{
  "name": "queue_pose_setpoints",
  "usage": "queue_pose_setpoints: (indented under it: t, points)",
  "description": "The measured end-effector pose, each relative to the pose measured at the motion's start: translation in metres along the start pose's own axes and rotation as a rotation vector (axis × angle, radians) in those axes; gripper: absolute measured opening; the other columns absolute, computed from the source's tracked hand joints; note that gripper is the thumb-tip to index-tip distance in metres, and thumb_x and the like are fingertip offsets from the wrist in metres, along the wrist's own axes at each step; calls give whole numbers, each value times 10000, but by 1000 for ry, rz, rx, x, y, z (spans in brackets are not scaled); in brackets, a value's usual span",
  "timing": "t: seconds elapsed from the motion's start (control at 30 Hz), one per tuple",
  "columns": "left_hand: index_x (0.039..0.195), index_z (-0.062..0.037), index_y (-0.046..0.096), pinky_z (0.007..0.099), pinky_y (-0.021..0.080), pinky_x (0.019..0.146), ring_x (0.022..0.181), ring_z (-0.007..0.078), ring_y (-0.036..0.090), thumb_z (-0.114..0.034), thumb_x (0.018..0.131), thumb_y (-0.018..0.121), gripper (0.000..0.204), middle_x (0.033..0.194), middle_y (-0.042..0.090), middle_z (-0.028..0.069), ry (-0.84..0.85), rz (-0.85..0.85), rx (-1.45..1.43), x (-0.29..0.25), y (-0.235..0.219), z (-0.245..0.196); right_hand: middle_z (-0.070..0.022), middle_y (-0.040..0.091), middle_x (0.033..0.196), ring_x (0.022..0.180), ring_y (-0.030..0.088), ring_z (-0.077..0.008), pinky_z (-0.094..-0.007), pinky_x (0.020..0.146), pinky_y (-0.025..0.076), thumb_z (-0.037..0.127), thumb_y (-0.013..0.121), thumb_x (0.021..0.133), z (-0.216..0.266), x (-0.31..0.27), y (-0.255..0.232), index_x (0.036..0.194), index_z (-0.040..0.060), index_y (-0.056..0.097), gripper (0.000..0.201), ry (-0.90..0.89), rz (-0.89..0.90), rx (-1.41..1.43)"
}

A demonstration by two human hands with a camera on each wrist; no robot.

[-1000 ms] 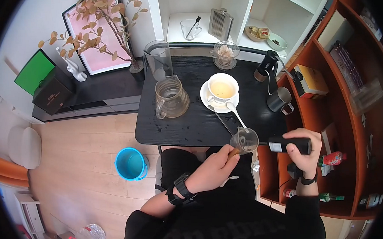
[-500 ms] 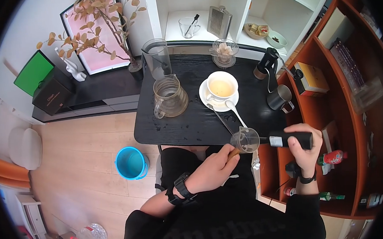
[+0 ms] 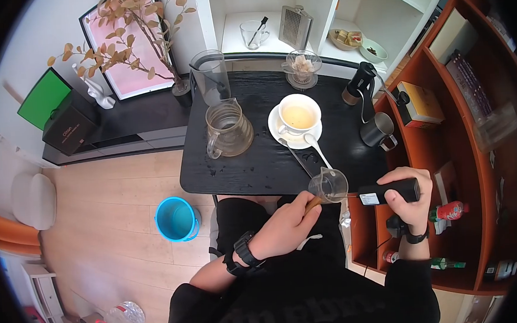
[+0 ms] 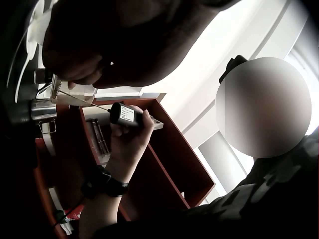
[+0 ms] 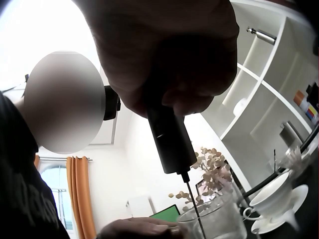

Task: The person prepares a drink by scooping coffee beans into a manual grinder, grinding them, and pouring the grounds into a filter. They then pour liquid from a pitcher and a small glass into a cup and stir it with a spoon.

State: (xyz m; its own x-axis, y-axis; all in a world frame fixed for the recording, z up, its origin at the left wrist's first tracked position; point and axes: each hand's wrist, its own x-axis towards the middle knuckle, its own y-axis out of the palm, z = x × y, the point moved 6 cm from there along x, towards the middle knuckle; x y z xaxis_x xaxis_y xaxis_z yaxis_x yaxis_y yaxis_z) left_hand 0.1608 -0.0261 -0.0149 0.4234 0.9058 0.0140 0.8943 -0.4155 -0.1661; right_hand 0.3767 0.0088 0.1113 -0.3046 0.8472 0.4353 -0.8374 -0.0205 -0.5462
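My left hand point(image 3: 281, 230) grips the wooden handle point(image 3: 313, 204) of a small spouted glass cup point(image 3: 332, 182), held over my lap just past the table's front edge. In my right hand point(image 3: 414, 204) is a black handheld milk frother point(image 3: 382, 194), lying nearly level with fingers and thumb around its body. The right wrist view shows its thin metal shaft point(image 5: 191, 196) reaching into the glass cup point(image 5: 222, 221). The whisk end is hard to make out. On the table, a white cup of pale yellow liquid point(image 3: 299, 116) sits on a saucer point(image 3: 274, 125).
A white spoon point(image 3: 319, 152) and a thin dark utensil point(image 3: 298, 159) lean at the saucer. Around them stand a glass carafe point(image 3: 230, 133), a tall glass point(image 3: 210, 81), a dripper point(image 3: 302, 70), a grinder point(image 3: 359, 84) and a steel pitcher point(image 3: 376, 129). A blue bucket point(image 3: 176, 218) is on the floor.
My right hand has shifted slightly and the frother's tilt has changed a little, its label showing more fully. The glass cup has moved slightly; both grips are unchanged.
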Motion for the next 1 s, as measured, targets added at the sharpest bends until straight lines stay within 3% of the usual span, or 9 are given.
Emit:
queue_pose_setpoints:
  t: [0.07,0.1,0.2,0.33,0.4,0.53,0.67,0.73,1.0]
  points:
    - [1102,-1,442,475,429,590,652,412,609,-226,1046,499,238,705,587,221,3,0,-3,0,-1,-1,-114,729,801,682,696,-191,-262,656,522,151,757,734,3,0,2,881,-9,730,219,-36,-62,-2]
    - [1100,-1,443,474,429,591,652,412,609,-225,1046,499,237,705,587,221,-10,-6,2,0,-3,-5,-100,716,768,655,671,-164,-246,616,481,333,766,760,4,-3,0,859,-11,730,359,52,-154,-135]
    - [1101,-1,440,473,430,593,655,413,609,-220,1045,500,234,706,586,221,2,3,-1,1,-2,-3,-106,725,787,663,676,-169,-251,626,491,318,763,772,-3,-3,2,862,-13,734,344,-29,-6,35]
    - [1095,-1,444,465,431,591,651,407,608,-216,1044,506,230,703,585,217,24,-51,0,0,-4,-8,-128,733,804,675,697,-213,-279,648,523,163,769,704,11,-6,-4,867,0,731,234,-121,-151,-187]
    - [1101,-1,440,466,431,590,656,407,611,-213,1044,504,229,702,584,216,13,-14,-4,0,-3,-5,-116,722,788,665,683,-210,-288,639,517,169,768,702,9,-7,-2,876,3,732,242,-39,32,2]
    - [1101,-1,443,460,432,587,663,404,619,-214,1046,502,228,699,582,213,38,-37,21,-1,-2,-9,-117,721,788,657,679,-200,-285,640,518,191,767,717,12,-8,-5,875,-1,732,251,-35,-185,-204]
    - [1117,-3,439,460,437,587,671,409,623,-210,1046,501,227,707,589,216,-10,27,-2,0,-3,-8,-109,725,799,679,685,-189,-272,642,510,187,747,738,8,-6,-1,867,2,733,226,-64,-55,45]
    - [1117,-3,443,454,437,585,665,407,622,-209,1047,502,225,710,593,215,0,-6,4,-2,-3,-13,-104,724,795,672,676,-173,-268,634,500,183,755,733,16,-13,-9,863,-3,733,228,47,-269,-211]
    - [1125,-4,446,455,441,574,646,395,626,-207,1045,506,227,704,598,201,13,34,-29,-2,-2,-11,-106,708,743,609,644,-160,-257,585,471,228,770,736,12,-12,-12,874,-31,725,297,5,-162,-101]
